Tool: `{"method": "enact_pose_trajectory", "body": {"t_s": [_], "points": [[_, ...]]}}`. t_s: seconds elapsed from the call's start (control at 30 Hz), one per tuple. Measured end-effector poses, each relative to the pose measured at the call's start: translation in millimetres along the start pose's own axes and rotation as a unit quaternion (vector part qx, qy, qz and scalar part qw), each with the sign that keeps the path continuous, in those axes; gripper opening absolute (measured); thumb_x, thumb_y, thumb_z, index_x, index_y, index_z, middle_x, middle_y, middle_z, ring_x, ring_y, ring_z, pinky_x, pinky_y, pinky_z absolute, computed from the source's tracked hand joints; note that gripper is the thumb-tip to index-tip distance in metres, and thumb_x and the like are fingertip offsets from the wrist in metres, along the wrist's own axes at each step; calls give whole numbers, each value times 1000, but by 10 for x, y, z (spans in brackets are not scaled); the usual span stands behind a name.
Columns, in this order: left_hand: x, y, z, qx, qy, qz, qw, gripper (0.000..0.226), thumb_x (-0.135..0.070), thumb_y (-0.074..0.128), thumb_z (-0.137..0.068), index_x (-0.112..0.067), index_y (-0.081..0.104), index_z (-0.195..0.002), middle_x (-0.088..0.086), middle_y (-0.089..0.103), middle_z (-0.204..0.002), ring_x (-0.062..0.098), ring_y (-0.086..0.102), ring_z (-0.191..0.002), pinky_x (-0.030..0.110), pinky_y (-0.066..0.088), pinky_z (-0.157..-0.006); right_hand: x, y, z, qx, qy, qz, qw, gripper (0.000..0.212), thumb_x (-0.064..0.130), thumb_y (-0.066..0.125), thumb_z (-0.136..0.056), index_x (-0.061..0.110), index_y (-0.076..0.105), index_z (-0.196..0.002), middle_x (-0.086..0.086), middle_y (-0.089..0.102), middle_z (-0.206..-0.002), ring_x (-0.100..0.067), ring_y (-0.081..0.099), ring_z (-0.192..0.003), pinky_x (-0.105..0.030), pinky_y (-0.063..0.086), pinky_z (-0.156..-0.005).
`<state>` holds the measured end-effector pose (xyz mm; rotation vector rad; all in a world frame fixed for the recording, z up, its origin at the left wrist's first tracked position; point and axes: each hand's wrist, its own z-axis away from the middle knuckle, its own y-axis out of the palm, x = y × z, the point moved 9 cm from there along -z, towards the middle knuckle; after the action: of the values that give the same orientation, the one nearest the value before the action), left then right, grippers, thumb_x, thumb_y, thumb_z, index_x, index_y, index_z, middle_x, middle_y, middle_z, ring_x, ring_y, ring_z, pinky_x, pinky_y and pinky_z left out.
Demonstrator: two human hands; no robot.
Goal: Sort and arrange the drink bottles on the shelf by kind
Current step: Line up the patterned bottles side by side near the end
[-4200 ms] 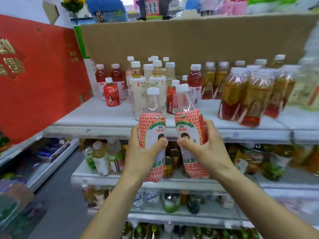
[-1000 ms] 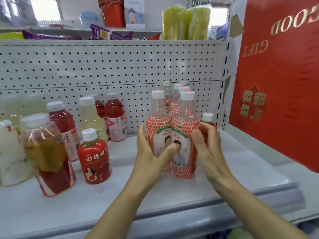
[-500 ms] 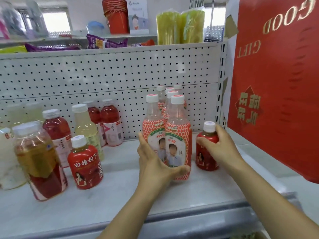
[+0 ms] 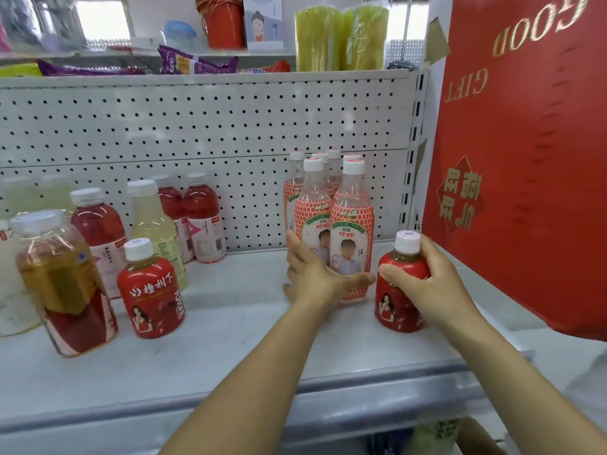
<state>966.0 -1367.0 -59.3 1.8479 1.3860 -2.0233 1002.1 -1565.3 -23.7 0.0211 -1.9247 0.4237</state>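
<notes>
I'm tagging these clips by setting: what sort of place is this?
Most likely a small shop or convenience store: a pegboard-backed shelf holds many drink bottles, several of each kind, and snack packets lie on the shelf above.

Cluster of dotted-sleeve bottles, white caps, upright, shelf right rear. Squat right red bottle upright just beside cluster. Matching left red bottle upright among mixed bottles.
</notes>
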Motion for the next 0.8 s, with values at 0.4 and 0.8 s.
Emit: {"method": "enact_pose_trajectory", "body": {"t_s": [0.4, 0.8], "points": [[15, -1267, 600, -187, 241, -126, 944, 92, -68, 55, -83, -16, 28, -154, 0, 21, -161, 13, 12, -150, 39, 14, -125, 189, 521, 219, 86, -22, -71, 994, 18, 38, 65, -89, 45, 56, -103, 24, 62, -103, 4, 59, -94, -23, 44, -75], [999, -2301, 235, -241, -16, 102, 965, 25, -45, 52, -99, -28, 51, -116, -9, 58, -103, 21, 57, -110, 36, 43, -88, 484, 1445, 235, 187, -59, -74, 978, 18, 42, 60, -93, 42, 51, -109, 24, 57, -109, 7, 53, -96, -17, 40, -74]]}}
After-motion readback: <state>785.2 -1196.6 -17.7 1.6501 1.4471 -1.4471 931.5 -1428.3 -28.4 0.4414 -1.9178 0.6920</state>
